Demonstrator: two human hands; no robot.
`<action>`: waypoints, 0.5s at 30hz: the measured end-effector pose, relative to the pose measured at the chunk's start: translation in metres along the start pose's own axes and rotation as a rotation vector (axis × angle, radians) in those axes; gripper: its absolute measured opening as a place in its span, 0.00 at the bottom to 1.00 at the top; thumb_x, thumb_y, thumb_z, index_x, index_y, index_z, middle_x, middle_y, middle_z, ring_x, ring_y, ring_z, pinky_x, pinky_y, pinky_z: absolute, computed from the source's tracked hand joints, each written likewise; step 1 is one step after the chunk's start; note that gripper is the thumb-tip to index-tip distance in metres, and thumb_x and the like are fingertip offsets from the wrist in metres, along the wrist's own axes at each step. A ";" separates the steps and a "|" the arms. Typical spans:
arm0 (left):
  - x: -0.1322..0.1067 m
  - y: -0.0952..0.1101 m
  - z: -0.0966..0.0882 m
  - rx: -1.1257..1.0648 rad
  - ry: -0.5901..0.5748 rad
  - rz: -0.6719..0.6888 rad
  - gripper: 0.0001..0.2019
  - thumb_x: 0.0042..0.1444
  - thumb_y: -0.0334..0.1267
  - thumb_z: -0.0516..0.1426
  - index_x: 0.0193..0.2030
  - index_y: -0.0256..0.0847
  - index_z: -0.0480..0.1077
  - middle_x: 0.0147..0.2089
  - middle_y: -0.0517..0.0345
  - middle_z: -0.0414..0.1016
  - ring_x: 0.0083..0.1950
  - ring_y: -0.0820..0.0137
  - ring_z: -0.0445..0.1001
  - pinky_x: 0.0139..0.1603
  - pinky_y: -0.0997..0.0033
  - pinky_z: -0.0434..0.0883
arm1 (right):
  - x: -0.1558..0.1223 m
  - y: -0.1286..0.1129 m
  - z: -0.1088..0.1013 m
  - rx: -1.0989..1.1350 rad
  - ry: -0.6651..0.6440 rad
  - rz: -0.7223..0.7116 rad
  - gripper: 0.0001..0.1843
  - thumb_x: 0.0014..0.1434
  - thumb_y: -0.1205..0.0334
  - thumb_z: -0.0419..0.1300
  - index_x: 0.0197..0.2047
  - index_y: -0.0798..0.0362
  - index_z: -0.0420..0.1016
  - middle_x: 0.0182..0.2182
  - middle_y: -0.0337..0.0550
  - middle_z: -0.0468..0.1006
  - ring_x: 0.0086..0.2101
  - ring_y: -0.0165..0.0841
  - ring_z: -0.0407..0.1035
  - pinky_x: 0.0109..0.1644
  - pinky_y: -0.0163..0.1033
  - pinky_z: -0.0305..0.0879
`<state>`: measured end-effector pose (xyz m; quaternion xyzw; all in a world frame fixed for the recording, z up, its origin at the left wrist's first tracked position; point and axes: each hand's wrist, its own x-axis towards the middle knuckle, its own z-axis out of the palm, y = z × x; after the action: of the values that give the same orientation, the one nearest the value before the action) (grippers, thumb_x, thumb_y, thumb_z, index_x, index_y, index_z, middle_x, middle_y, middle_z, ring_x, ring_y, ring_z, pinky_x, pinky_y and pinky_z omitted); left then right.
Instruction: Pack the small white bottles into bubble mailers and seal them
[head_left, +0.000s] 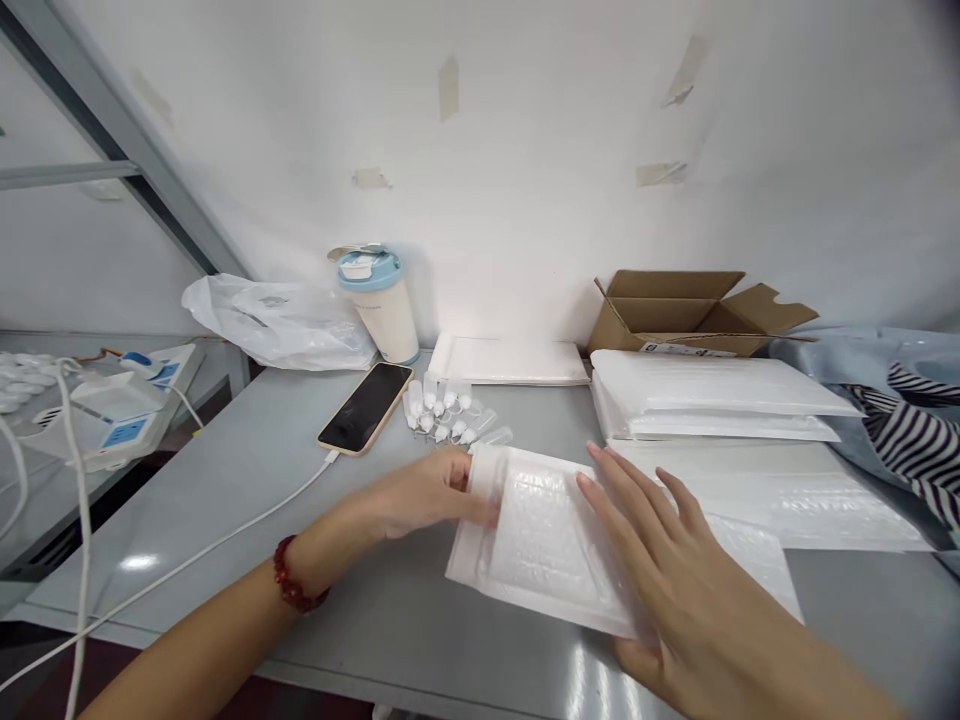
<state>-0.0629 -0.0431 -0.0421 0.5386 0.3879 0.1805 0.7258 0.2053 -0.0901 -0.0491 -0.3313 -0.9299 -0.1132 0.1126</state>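
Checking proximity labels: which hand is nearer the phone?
Left. The left hand is below and right of the phone; the right hand is farther right, at the right end of the padded mailer.

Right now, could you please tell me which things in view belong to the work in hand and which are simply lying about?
Likely part of the work:
bubble mailer, held by the left hand, right hand at its other end
stacked white mailers
small bottles, perhaps

Probably just lying about:
phone
lidded cup
plastic bag
striped cloth
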 end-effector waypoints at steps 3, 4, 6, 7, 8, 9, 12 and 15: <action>0.007 -0.008 0.012 -0.014 -0.053 0.017 0.11 0.50 0.39 0.61 0.40 0.39 0.77 0.38 0.57 0.79 0.42 0.67 0.75 0.45 0.69 0.70 | 0.000 -0.005 0.004 0.045 -0.035 0.018 0.49 0.43 0.62 0.56 0.68 0.64 0.45 0.58 0.66 0.61 0.59 0.56 0.51 0.56 0.67 0.53; 0.009 -0.009 0.015 -0.013 -0.042 0.030 0.10 0.51 0.39 0.60 0.39 0.38 0.76 0.38 0.57 0.79 0.41 0.67 0.75 0.45 0.70 0.69 | 0.001 -0.005 0.005 0.060 -0.043 0.033 0.48 0.43 0.63 0.56 0.67 0.63 0.46 0.55 0.63 0.65 0.56 0.54 0.56 0.56 0.67 0.53; 0.011 -0.012 0.021 0.025 0.020 0.058 0.09 0.52 0.39 0.59 0.36 0.37 0.76 0.36 0.58 0.78 0.38 0.68 0.74 0.41 0.72 0.69 | 0.003 -0.004 0.007 0.083 -0.051 0.070 0.46 0.43 0.64 0.55 0.67 0.62 0.48 0.50 0.59 0.69 0.51 0.50 0.61 0.55 0.65 0.55; 0.011 -0.013 0.024 0.063 0.070 0.066 0.08 0.53 0.39 0.58 0.34 0.37 0.75 0.34 0.59 0.77 0.36 0.69 0.74 0.37 0.74 0.68 | 0.004 -0.003 0.008 0.089 -0.045 0.083 0.45 0.44 0.65 0.55 0.66 0.62 0.49 0.49 0.58 0.70 0.49 0.49 0.63 0.54 0.63 0.57; 0.012 -0.014 0.027 0.115 0.127 0.065 0.08 0.53 0.39 0.57 0.32 0.37 0.74 0.31 0.60 0.76 0.33 0.71 0.73 0.33 0.75 0.67 | 0.005 -0.001 0.008 0.093 -0.031 0.089 0.43 0.45 0.66 0.54 0.65 0.62 0.50 0.48 0.57 0.70 0.48 0.48 0.64 0.53 0.61 0.58; 0.012 -0.014 0.029 0.177 0.186 0.055 0.08 0.53 0.39 0.56 0.29 0.37 0.72 0.27 0.61 0.74 0.29 0.72 0.71 0.28 0.76 0.65 | 0.006 0.001 0.009 0.097 -0.014 0.089 0.41 0.45 0.68 0.53 0.64 0.62 0.52 0.46 0.56 0.71 0.46 0.46 0.65 0.51 0.59 0.60; 0.012 -0.015 0.030 0.320 0.330 0.017 0.12 0.54 0.42 0.55 0.24 0.39 0.67 0.20 0.64 0.67 0.20 0.74 0.66 0.20 0.76 0.60 | 0.006 0.007 0.008 0.110 0.045 0.088 0.34 0.48 0.72 0.50 0.60 0.61 0.56 0.42 0.53 0.74 0.41 0.41 0.68 0.45 0.51 0.66; 0.011 -0.013 0.018 0.441 0.472 0.072 0.15 0.57 0.48 0.52 0.26 0.40 0.67 0.20 0.64 0.69 0.19 0.74 0.66 0.20 0.76 0.62 | 0.005 0.013 0.007 0.115 0.070 0.116 0.28 0.51 0.71 0.50 0.57 0.59 0.59 0.40 0.51 0.75 0.37 0.40 0.70 0.39 0.46 0.69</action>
<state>-0.0442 -0.0520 -0.0559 0.6395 0.5560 0.2375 0.4749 0.2089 -0.0754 -0.0523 -0.3734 -0.9096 -0.0645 0.1702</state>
